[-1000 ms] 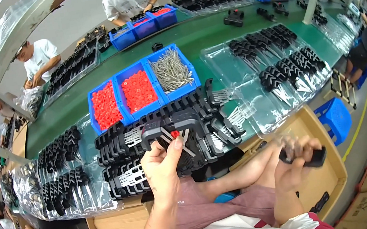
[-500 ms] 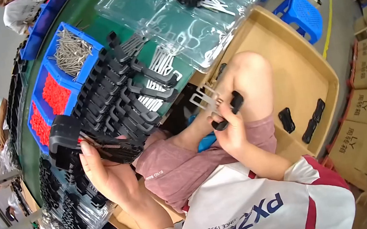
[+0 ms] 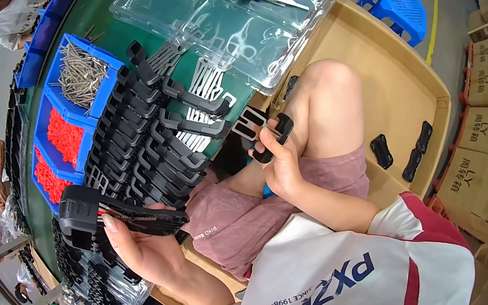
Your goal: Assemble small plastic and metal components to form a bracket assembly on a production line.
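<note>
My left hand [image 3: 154,253] is closed round a long black plastic part [image 3: 82,219] with a bulky curved end. A small bit of red shows on that part beside my thumb. In front of my raised knee, my right hand [image 3: 283,168] grips a black U-shaped handle [image 3: 281,127] fitted with a pale metal loop bracket [image 3: 249,124]. The two held pieces are apart. Between and beyond my hands, rows of similar black handles [image 3: 155,134] lie on the green table [image 3: 129,33], with metal brackets [image 3: 205,79] showing among them.
Blue bins hold screws [image 3: 78,75] and red plastic pieces [image 3: 66,135]. Clear plastic trays [image 3: 226,40] lie farther back. At right, a tan tray [image 3: 397,74] carries several black parts, with a blue stool [image 3: 395,10] and cartons [image 3: 484,178] beyond. Other people sit at far left.
My right hand has moved left with the handle and bracket, closer to the part in my left hand. My left hand has dipped slightly; the whole view has shifted a little.
</note>
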{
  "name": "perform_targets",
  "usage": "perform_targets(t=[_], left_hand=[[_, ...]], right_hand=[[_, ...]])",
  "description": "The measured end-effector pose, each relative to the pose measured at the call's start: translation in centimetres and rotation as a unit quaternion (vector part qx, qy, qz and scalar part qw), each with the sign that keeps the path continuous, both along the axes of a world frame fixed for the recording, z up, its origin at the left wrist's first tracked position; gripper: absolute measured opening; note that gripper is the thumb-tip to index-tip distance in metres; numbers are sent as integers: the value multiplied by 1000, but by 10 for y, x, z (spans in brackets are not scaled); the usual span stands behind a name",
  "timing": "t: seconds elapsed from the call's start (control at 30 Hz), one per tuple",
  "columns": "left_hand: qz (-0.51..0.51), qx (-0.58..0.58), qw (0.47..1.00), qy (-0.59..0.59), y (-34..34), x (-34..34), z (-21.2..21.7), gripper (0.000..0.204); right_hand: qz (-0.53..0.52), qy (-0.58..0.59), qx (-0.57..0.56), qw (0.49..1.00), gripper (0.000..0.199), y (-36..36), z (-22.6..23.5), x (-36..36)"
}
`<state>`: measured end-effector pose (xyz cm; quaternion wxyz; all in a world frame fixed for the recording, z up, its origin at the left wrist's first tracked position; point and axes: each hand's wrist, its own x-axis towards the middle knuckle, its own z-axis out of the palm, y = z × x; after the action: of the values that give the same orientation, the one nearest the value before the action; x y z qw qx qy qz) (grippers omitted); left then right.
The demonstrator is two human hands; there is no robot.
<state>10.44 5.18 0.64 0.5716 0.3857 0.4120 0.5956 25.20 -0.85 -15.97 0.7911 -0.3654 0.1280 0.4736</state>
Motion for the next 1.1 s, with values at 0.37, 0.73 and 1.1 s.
perform_targets(t=[0.37, 0.73, 1.1], left_hand=[[43, -13, 999, 3, -1, -17, -17, 26], [30, -34, 999, 19, 4, -35, -30, 27], [61, -22, 998, 14, 0, -39, -27, 22]], right_hand=[[13, 1, -31, 999, 32, 21, -10, -12], [-5, -59, -81, 995, 27, 34, -9, -27], [34, -46, -37, 998, 30, 37, -14, -18]])
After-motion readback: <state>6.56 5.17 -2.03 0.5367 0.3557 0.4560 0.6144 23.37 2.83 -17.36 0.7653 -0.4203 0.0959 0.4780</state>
